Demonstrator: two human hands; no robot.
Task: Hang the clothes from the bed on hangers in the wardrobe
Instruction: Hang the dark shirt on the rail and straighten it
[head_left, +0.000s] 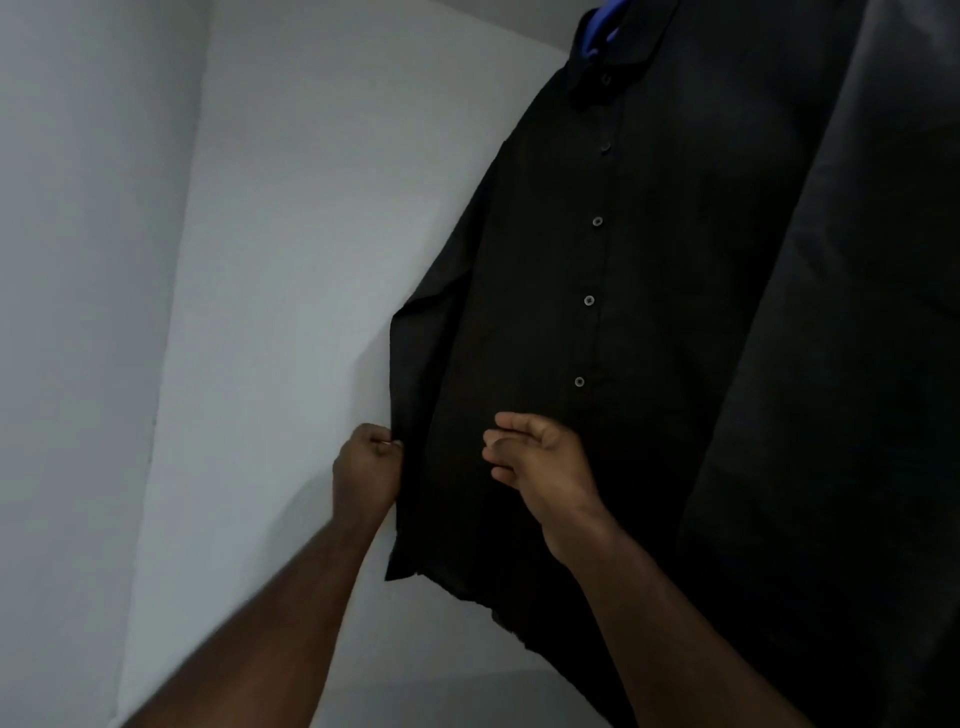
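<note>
A black shirt (597, 322) hangs on a blue hanger (602, 26) inside the wardrobe, its long axis running from the collar at upper right down to the hem at lower left, button front facing the camera. A second dark garment (857, 312) hangs just beside it on the right. To the left, the pale wardrobe wall (249, 312) leaves open room. The left hand (366, 467) pinches the shirt's left edge, fingers curled closed on it. The right hand (540, 462) lies against the shirt front, fingers loosely curled; whether it grips cloth is unclear.

Buttoned black shirt (597, 312) on blue hanger (602, 31)
</note>
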